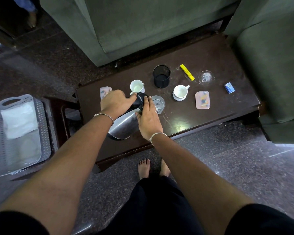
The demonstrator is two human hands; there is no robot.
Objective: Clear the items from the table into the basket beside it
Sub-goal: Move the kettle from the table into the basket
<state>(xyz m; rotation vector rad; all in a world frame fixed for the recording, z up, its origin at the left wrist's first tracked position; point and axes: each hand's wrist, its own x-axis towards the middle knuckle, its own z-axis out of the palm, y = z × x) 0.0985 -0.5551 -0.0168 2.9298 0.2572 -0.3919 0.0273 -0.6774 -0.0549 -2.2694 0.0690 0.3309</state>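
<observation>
Room: speckled dark stone floor (227, 167); grey-green sofas (143, 22) stood along the far and right sides of the table.
Surface: dark, glossy low wooden table (202, 53), scuffed and reflecting a ceiling light.
Items on table: two white cups (137, 86), a black mesh pen holder (161, 77), a yellow packet (187, 72), a drinking glass (159, 103), a clear glass dish (206, 77), a small blue box (229, 88) and two pink coasters (202, 100).
Kettle: steel kettle (124, 128) with black top, at the table's near left part, tilted towards the viewer.
Basket: pale perforated plastic basket (42, 116), well left of the table, with white folded material (19, 121) inside.
Left hand: left hand (115, 101) was clenched round the kettle's black handle.
Right hand: right hand (148, 119) lay against the kettle, its fingers nearly straight over the black lid, its thumb on the steel wall.
Stance: both forearms reached forward; bare feet (144, 168) stood at the table's near edge.
</observation>
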